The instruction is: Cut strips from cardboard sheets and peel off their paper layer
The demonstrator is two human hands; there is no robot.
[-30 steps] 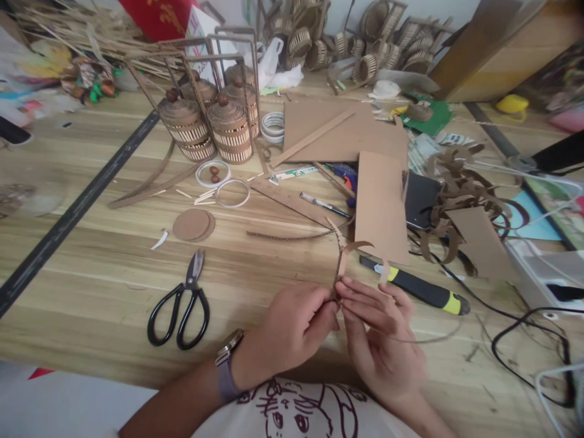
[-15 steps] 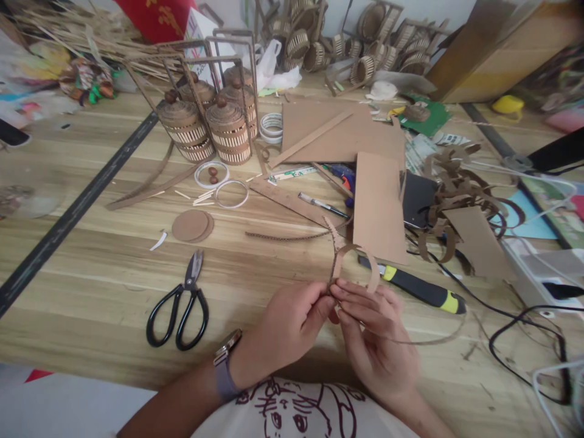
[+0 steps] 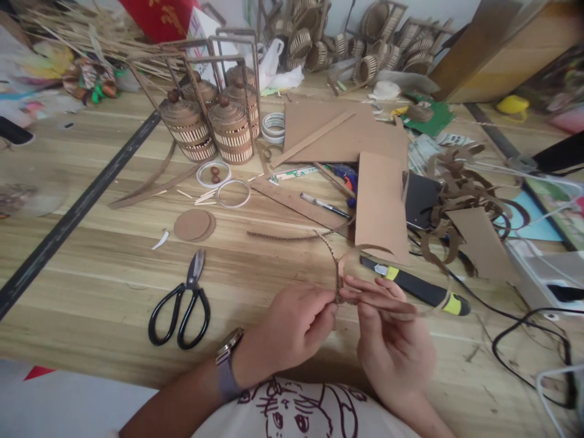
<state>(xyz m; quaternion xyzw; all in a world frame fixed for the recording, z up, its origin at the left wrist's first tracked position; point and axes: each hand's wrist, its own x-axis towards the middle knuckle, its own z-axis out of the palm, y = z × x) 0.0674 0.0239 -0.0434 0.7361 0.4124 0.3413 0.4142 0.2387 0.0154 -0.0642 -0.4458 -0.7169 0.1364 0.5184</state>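
My left hand (image 3: pixel 292 325) and my right hand (image 3: pixel 392 340) meet over the near edge of the wooden table (image 3: pixel 104 274), both pinching a thin brown cardboard strip (image 3: pixel 340 267). The strip rises from my fingertips and curls into a loop to the right. Another length of it passes under my right fingers and sweeps off to the right. A watch sits on my left wrist. A black and yellow utility knife (image 3: pixel 417 287) lies just beyond my right hand.
Black scissors (image 3: pixel 182 301) lie left of my hands. Further back are round cardboard discs (image 3: pixel 194 225), white rings (image 3: pixel 232 193), a pen (image 3: pixel 325 205), cardboard sheets (image 3: pixel 381 204), woven lidded baskets (image 3: pixel 207 125) in frames, curled strips (image 3: pixel 460 194) and black cables (image 3: pixel 524 340) at right.
My right hand has turned and drawn the strip rightward, widening its loop. The upright end has dropped lower. My left hand stays pinched in place.
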